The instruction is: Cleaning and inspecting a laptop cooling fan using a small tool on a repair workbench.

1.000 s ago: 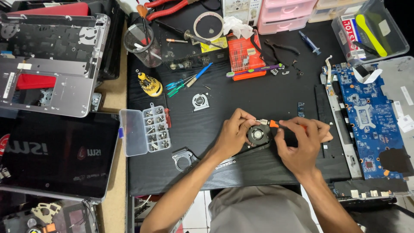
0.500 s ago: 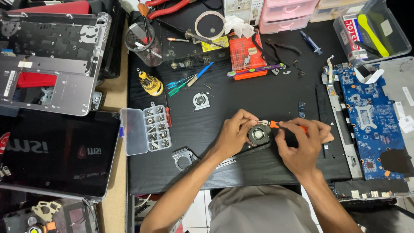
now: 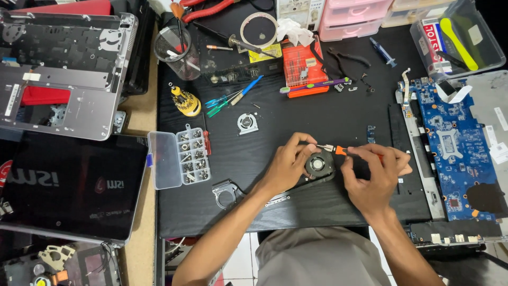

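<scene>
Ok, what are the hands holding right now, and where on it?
The right hand pinches a small orange-handled screwdriver by its handle, tip pointing left. The left hand steadies the round black cooling fan at its left edge, fingertips by the screwdriver tip.

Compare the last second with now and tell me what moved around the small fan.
Almost nothing moved. The left hand still steadies the round black fan on the black mat, and the right hand still holds the orange-tipped screwdriver at the fan's upper edge, its fingers shifting only slightly. Nothing was picked up or let go; the screw organiser and blue circuit board stayed put.
</scene>
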